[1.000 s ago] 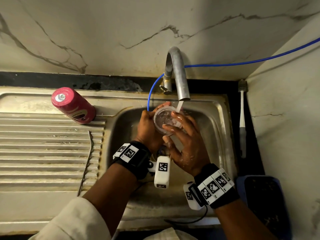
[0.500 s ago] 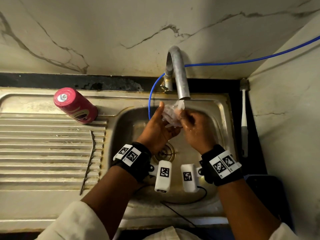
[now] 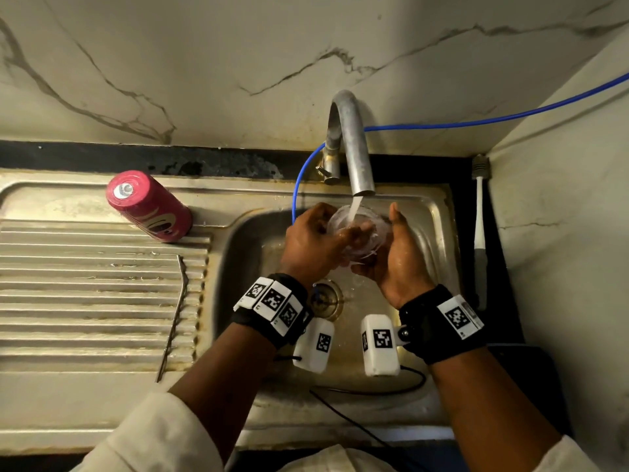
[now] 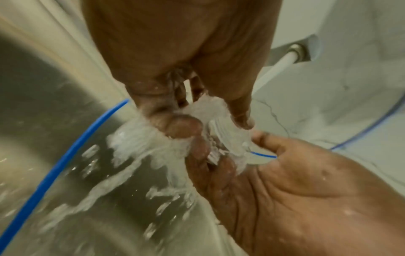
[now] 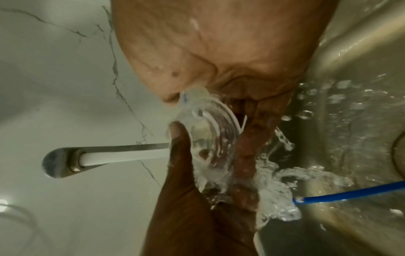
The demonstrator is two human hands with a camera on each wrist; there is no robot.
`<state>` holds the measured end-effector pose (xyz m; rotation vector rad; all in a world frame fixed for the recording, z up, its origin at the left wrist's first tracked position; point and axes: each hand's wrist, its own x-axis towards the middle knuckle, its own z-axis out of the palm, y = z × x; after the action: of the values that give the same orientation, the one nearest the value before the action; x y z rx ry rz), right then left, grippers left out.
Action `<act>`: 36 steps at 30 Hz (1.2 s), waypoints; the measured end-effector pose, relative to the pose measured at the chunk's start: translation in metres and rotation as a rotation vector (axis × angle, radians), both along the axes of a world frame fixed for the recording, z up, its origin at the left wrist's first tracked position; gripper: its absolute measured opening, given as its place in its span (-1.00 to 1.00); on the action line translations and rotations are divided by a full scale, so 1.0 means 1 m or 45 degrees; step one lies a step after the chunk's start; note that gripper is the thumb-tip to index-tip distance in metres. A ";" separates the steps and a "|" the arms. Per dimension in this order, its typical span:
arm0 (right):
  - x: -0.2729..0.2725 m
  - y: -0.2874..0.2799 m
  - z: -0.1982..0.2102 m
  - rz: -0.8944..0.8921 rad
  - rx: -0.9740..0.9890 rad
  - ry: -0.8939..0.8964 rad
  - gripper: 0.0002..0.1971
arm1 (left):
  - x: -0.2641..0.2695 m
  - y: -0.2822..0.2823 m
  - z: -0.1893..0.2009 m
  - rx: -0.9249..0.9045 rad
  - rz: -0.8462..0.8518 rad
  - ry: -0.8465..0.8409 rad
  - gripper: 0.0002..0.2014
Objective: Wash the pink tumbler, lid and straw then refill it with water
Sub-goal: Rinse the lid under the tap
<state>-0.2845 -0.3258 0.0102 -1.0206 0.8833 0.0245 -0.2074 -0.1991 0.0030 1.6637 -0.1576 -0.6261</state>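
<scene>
Marble wall behind steel sink [image 3: 439, 212]; tap [image 3: 354, 155] runs onto clear lid [image 3: 367, 229] held over the basin. Tumbler [image 3: 149, 206] on drainboard, straw [image 3: 173, 318] lying nearby. Left wrist: left hand [image 4: 166, 86] pinches lid [image 4: 228, 136], thumb rubbing. Right wrist: right hand [image 5: 219, 52] cups lid [image 5: 210, 128] rim. Likely rinsing lid; next, turn it. Basin walls near; room leftward.
</scene>
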 end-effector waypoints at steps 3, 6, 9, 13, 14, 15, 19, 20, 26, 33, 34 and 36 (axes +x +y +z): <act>0.000 0.003 -0.001 0.047 -0.086 0.003 -0.33 | 0.002 0.000 0.000 0.050 -0.050 -0.106 -0.59; 0.005 0.004 -0.004 0.011 -0.053 0.056 -0.35 | 0.004 0.001 0.001 0.019 -0.080 -0.066 -0.52; 0.009 0.003 -0.006 0.025 -0.032 0.059 -0.34 | 0.004 0.004 0.006 -0.023 -0.051 -0.030 -0.58; 0.013 0.005 -0.006 0.069 -0.050 0.048 -0.34 | 0.007 0.010 0.010 -0.055 -0.047 0.008 -0.64; 0.014 0.006 -0.005 0.078 -0.052 0.044 -0.34 | 0.007 0.011 0.011 -0.052 -0.043 0.016 -0.65; 0.014 0.007 -0.004 0.083 -0.053 0.045 -0.35 | 0.008 0.013 0.012 -0.050 -0.036 0.024 -0.64; 0.014 0.011 -0.001 0.068 -0.042 0.044 -0.40 | 0.006 0.016 0.011 -0.058 -0.035 0.048 -0.65; 0.014 0.013 -0.001 0.066 -0.055 0.046 -0.40 | 0.005 0.017 0.011 -0.063 -0.035 0.061 -0.65; 0.010 0.016 -0.003 0.093 -0.069 0.031 -0.34 | 0.002 0.026 0.005 -0.105 0.000 0.111 -0.77; 0.014 0.022 -0.004 0.143 -0.021 -0.035 -0.45 | 0.007 0.044 0.000 -0.169 0.074 0.213 -0.74; 0.015 0.024 -0.002 0.145 -0.015 -0.043 -0.48 | 0.008 0.045 0.000 -0.177 0.086 0.219 -0.74; 0.017 0.026 -0.001 0.158 -0.019 -0.057 -0.53 | 0.009 0.048 0.000 -0.187 0.110 0.237 -0.73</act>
<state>-0.2671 -0.3001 0.0094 -1.0845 0.7795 0.0992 -0.1987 -0.1511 0.0027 1.4554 0.0026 -0.6838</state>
